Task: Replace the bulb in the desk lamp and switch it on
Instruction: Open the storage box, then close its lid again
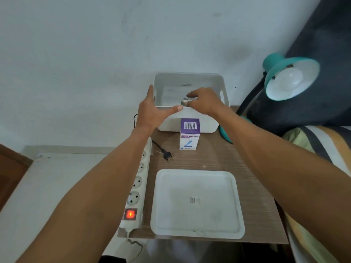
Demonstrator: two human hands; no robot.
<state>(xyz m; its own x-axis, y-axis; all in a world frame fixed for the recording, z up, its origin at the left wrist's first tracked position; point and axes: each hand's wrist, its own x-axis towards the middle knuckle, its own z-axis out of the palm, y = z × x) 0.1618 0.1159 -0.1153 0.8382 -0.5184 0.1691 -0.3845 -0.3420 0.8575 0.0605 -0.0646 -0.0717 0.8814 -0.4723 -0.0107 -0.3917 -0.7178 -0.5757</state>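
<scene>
A teal desk lamp [276, 62] leans in from the right, its shade facing me with a white bulb [290, 78] screwed into it, unlit. My right hand [204, 102] is over the white bin [224, 86] at the back of the table, fingers closed around a bulb whose metal screw base [183, 101] sticks out to the left. My left hand [152, 112] rests spread on the bin's front left corner, thumb along the rim. A purple and white bulb box [190, 133] stands in front of the bin. The lamp's black plug [168, 155] lies loose on the table.
A white power strip [138, 185] with its red switch [130, 214] glowing runs along the table's left edge. A white tray [197, 204] lies at the near side of the wooden table [254, 188]. A bed with striped bedding [319, 145] is at the right, a wall behind.
</scene>
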